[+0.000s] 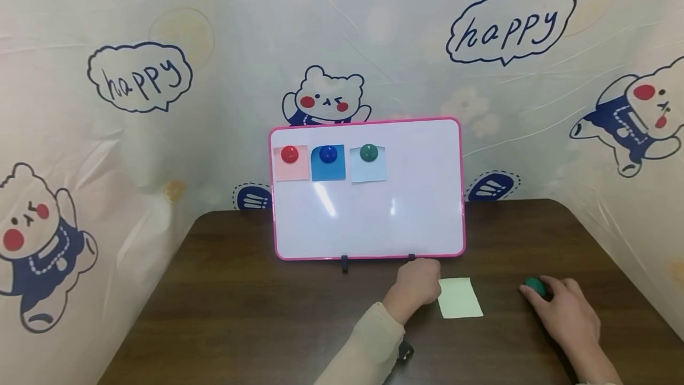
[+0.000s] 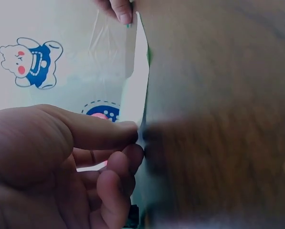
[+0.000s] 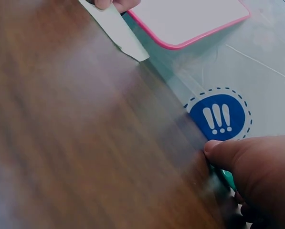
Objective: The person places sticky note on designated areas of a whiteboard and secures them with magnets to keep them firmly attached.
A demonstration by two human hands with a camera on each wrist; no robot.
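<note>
Between its thumb and fingertips my left hand (image 1: 418, 285) pinches the left edge of a pale green sticky note (image 1: 461, 299), low over the table. The left wrist view shows that note (image 2: 138, 81) nearly edge-on, slightly curved, its far end reaching out from the fingertips. Off to the right, my right hand (image 1: 573, 314) grips a round green magnet (image 1: 535, 286) between thumb and fingers at the tabletop. Seen from the right wrist, the thumb covers most of the magnet (image 3: 227, 179).
A pink-framed whiteboard (image 1: 369, 224) stands at the back on small black feet. Along its upper left hang a pink note (image 1: 291, 173), a blue note (image 1: 328, 172) and a light blue note (image 1: 369, 172), each under a round magnet. Behind the brown table (image 1: 240, 302) hangs a printed curtain (image 1: 240, 76).
</note>
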